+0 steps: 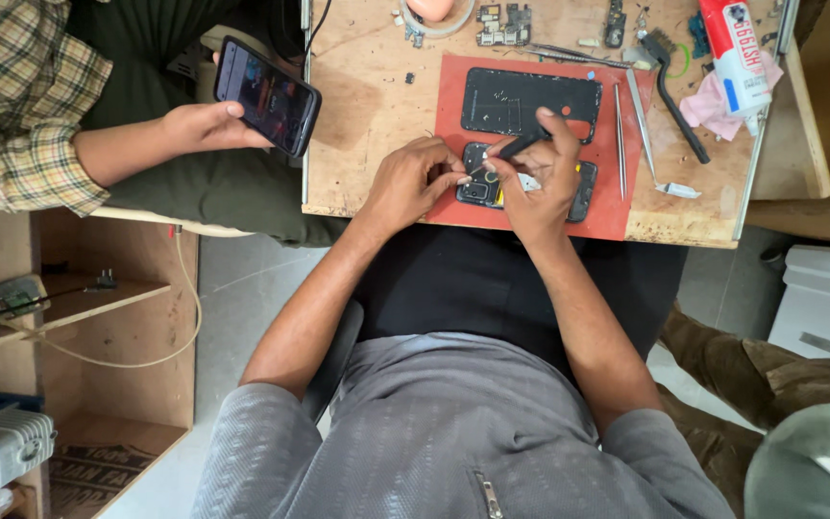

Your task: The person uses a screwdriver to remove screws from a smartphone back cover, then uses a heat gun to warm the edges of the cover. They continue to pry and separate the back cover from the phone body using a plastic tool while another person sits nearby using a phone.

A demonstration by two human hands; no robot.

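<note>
Wooden workbench (367,115) carries a red rectangular mat (607,207); on it lies the opened black phone (583,192). Left hand (410,183) pinches its lower-left corner steady, right hand (540,178) grips a black screwdriver (521,146), tip at the board, seemingly mid-unscrewing; steady downward pressure matters.

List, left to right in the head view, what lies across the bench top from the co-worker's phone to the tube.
Black smartphone held by a co-worker's hand → person's left hand → opened black phone on the red mat, under the right hand holding a black tool → long metal tweezers → black-handled brush → red-and-white tube.
</note>
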